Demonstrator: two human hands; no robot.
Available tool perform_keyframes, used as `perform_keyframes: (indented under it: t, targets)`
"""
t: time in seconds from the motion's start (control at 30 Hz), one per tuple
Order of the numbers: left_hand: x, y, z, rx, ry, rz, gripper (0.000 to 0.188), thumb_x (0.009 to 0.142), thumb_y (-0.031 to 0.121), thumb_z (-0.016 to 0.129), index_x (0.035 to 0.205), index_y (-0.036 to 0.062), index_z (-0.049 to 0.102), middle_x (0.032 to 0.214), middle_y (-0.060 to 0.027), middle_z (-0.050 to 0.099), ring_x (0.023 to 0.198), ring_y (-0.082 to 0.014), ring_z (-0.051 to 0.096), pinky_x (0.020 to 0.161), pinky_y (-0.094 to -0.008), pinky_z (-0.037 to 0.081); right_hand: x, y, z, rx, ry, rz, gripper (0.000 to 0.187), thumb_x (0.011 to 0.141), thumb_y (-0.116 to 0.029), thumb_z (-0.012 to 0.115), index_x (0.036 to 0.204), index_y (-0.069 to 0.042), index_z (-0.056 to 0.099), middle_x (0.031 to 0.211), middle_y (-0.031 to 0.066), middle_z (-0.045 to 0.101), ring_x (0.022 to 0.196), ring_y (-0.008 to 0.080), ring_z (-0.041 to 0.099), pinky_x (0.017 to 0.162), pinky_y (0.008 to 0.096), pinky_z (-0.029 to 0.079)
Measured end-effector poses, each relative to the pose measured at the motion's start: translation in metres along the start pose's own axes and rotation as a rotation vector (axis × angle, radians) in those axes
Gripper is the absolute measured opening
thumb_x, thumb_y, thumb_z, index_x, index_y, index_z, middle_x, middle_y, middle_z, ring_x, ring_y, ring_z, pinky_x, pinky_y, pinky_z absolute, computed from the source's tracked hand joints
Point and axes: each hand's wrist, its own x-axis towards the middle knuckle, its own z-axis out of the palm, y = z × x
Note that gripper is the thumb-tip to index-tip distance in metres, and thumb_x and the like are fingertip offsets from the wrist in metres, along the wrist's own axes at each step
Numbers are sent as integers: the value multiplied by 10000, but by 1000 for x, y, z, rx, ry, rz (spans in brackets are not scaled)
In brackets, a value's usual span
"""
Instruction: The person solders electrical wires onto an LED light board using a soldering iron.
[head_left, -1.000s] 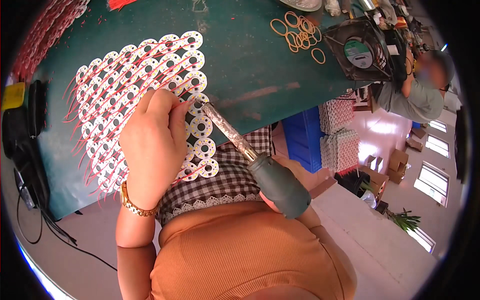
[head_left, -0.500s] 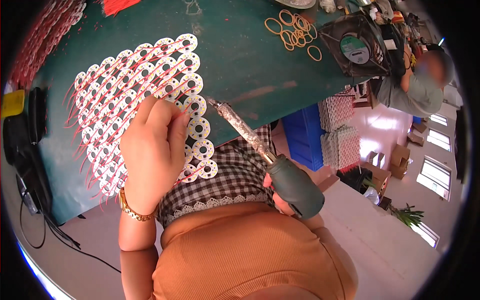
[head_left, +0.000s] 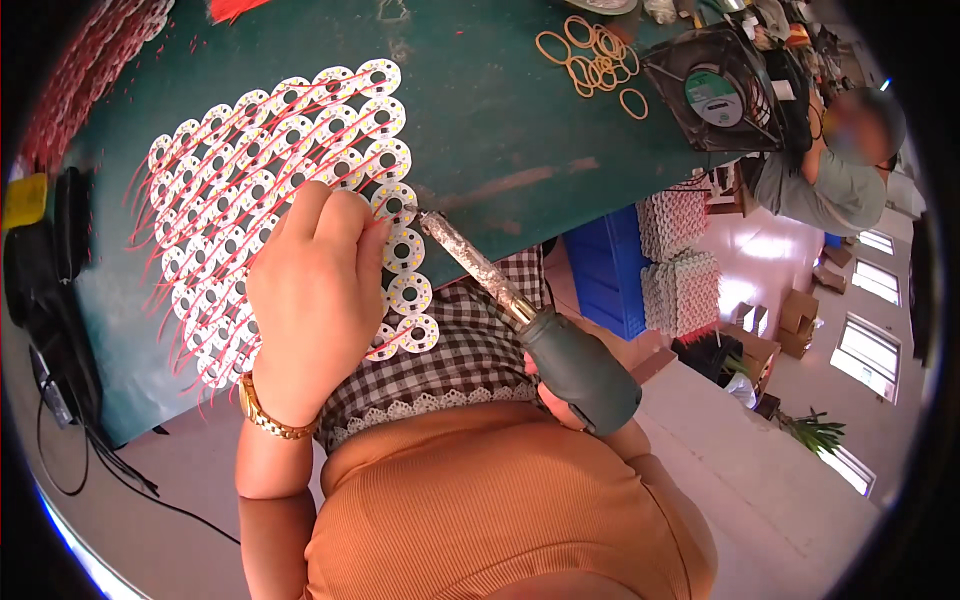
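Observation:
A sheet of white ring-shaped LED boards (head_left: 403, 250), set in rows and crossed by thin red wires (head_left: 143, 205), lies on the green table and reaches over its near edge. My left hand (head_left: 315, 290), a gold watch on its wrist, rests over the sheet's lower right part. Its thumb and fingers are pinched together at the boards; what lies between them is hidden. My right hand (head_left: 560, 402) is closed around the dark green handle of a soldering iron (head_left: 480, 265). The iron's tip points up and left, close beside the sheet's right-hand column of boards.
Rubber bands (head_left: 600, 60) and a black fan (head_left: 712, 92) lie at the far right of the table (head_left: 500, 130). More wired boards (head_left: 95, 70) are at the far left. Beside the table stands a blue crate (head_left: 605, 275) near stacked boards (head_left: 682, 295). Another person (head_left: 825, 180) sits at far right.
The sheet has shifted slightly up and right, my left hand along with it. The soldering iron has moved a little, its tip now slightly lower and nearer the right-hand column.

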Motion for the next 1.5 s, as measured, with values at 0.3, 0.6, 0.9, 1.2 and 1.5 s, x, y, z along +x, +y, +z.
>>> perform_keyframes:
  t: [0.3,0.6,0.9,1.2,1.5]
  targets:
    - [0,2,2,60,-14,4,160,834,113,719,854,60,569,829,-99,550,715,-288,597,597,-392,478,5,-6,-2,-104,42,-437,273,723,-156,784,934,-38,658,781,102,706,677,236,700,627,333,549]
    - [-1,3,3,72,-25,-8,182,820,128,729,849,59,563,843,-101,556,739,-289,607,612,-398,482,5,-51,1,179,-68,218,214,811,-222,773,877,-31,703,682,-10,626,583,85,555,535,260,481]
    - [-3,3,-5,-62,9,-31,96,865,62,671,893,33,585,847,-116,552,731,-300,593,611,-398,470,5,-14,7,453,83,-498,650,891,-514,670,1193,28,474,808,129,589,655,191,601,549,304,500]
    - [-27,4,-3,-230,58,94,247,823,-81,658,1047,20,682,843,-100,601,723,-258,600,626,-347,485,5,2,3,284,-52,-476,663,869,-554,681,1248,-37,513,879,100,573,726,192,591,617,314,464]
    - [1,0,5,-229,130,-35,123,809,-41,693,880,31,623,748,-91,593,594,-215,593,529,-327,458,12,-24,10,237,-81,-550,574,914,-446,645,1224,22,524,926,114,595,742,178,564,651,329,471]
